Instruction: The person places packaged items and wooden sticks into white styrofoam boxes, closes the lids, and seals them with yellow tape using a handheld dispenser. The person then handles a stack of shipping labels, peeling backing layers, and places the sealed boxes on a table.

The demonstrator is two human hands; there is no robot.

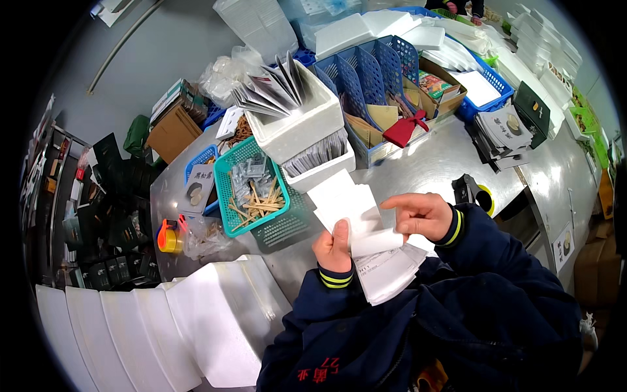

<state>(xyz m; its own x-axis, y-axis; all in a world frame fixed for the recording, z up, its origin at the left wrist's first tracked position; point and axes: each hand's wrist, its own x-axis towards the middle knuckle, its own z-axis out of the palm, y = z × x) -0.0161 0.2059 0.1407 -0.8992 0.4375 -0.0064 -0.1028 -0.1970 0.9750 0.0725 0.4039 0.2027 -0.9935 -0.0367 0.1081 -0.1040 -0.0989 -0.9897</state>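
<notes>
My left hand (334,246) grips a fanned stack of white paper slips (387,279), its thumb on top. Some of the lower slips bear printing; the upper ones look blank. One slip curls over the middle of the stack. My right hand (422,215) is at the stack's right side, index finger stretched out to the left over the papers and thumb low by the curled slip. Whether its fingers pinch that slip, I cannot tell. Beyond the papers, a white foam box (321,180) holds a tightly packed row of cards.
A teal basket (286,208) with wooden sticks and small clear plastic pieces stands left of the papers. Blue file holders (360,73) rise behind, with a red cloth pouch (404,130). A tape dispenser (465,188) lies right. White foam boxes (215,313) fill the lower left. Another person's hands (463,13) show far back.
</notes>
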